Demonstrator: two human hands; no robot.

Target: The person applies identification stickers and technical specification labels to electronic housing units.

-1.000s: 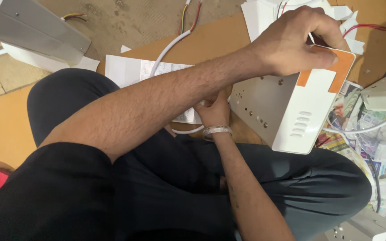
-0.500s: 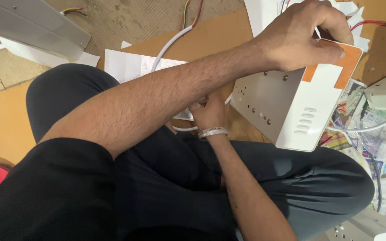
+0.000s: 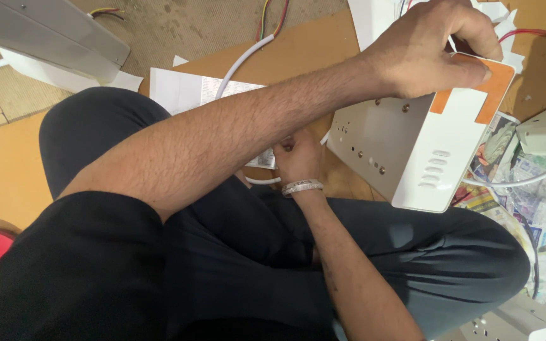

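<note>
Left hand [image 3: 428,53] gripped the box [image 3: 421,148] by its top edge, fingers clamped; right hand [image 3: 295,158] pinched the cable [image 3: 241,63]. Box looked rigid, light, smooth-sided.

left hand [image 3: 428,53] curled gripping; right hand [image 3: 295,158] fingers bent.

I count my two hands, left [image 3: 428,53] and right [image 3: 298,158], one white box with orange corner [image 3: 424,151], one silver bracelet [image 3: 303,187], one white cable [image 3: 241,63], and one printed sheet [image 3: 184,91].
</note>
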